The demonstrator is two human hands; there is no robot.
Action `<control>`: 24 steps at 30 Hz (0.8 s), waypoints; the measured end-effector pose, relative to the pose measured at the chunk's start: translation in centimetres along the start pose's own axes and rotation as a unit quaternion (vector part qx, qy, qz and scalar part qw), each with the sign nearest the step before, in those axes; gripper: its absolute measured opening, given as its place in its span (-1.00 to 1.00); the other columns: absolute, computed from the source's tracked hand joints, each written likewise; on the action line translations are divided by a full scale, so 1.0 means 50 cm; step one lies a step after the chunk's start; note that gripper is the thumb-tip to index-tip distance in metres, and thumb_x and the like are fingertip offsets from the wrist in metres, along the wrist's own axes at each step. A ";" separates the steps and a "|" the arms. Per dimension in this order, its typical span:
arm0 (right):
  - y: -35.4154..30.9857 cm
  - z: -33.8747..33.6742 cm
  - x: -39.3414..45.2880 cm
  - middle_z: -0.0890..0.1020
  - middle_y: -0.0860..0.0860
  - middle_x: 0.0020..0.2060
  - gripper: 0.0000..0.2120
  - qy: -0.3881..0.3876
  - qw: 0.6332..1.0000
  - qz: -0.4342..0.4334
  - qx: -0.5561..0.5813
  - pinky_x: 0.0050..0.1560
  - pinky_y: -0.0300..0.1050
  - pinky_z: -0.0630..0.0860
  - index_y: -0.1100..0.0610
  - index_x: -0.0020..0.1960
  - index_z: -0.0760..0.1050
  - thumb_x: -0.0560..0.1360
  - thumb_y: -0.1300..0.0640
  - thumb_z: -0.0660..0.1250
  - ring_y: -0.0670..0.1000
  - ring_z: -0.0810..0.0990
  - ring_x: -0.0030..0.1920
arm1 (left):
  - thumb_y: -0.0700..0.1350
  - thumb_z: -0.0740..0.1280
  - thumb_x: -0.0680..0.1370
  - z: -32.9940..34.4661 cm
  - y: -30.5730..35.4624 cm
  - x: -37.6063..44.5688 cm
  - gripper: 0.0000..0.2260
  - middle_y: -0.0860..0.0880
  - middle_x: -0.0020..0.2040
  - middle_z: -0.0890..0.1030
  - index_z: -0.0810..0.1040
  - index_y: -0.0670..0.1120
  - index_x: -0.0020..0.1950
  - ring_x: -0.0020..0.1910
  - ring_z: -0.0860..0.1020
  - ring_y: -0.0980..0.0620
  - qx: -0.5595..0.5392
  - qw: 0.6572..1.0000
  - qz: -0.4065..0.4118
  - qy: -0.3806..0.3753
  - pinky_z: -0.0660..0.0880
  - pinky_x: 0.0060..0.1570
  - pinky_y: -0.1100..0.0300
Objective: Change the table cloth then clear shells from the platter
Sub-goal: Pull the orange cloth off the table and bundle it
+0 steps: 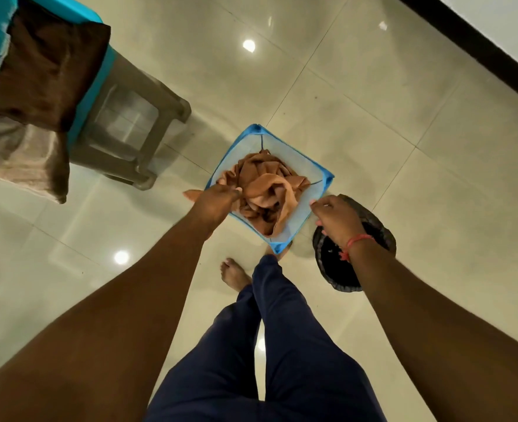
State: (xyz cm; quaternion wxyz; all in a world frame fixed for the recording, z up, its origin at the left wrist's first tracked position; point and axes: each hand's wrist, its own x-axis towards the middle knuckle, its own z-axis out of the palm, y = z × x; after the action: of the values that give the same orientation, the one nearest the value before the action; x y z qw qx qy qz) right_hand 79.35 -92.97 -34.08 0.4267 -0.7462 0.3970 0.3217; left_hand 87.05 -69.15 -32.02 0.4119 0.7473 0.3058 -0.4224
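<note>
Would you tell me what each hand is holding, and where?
Left hand pinches the orange cloth at its edge over the hamper rim. Right hand holds nothing.

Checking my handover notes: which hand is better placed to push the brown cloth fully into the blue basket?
Left. The left hand already touches the brown cloth at the blue basket rim; the right hand rests at the opposite rim.

Glossy cream floor tiles (373, 102), black skirting (477, 47), grey stool (130, 132)
</note>
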 end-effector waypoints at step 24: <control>-0.267 0.073 -0.240 0.58 0.07 0.18 -0.58 -0.134 0.947 -0.172 -0.235 0.21 -0.02 0.45 0.07 0.31 0.46 0.52 -0.11 0.24 0.12 0.53 0.18 | 0.09 0.25 0.63 -0.196 0.009 -0.251 -0.45 -0.17 0.49 0.33 0.24 -0.12 0.55 0.45 0.35 -0.12 0.237 0.963 0.125 0.013 0.27 0.38 0.12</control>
State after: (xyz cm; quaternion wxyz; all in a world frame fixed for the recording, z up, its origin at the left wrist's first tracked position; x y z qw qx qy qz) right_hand 84.68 -81.62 -20.74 0.3372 -0.8323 0.1153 0.4247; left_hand 85.39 -62.18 -17.80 0.2687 0.8610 0.1063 -0.4186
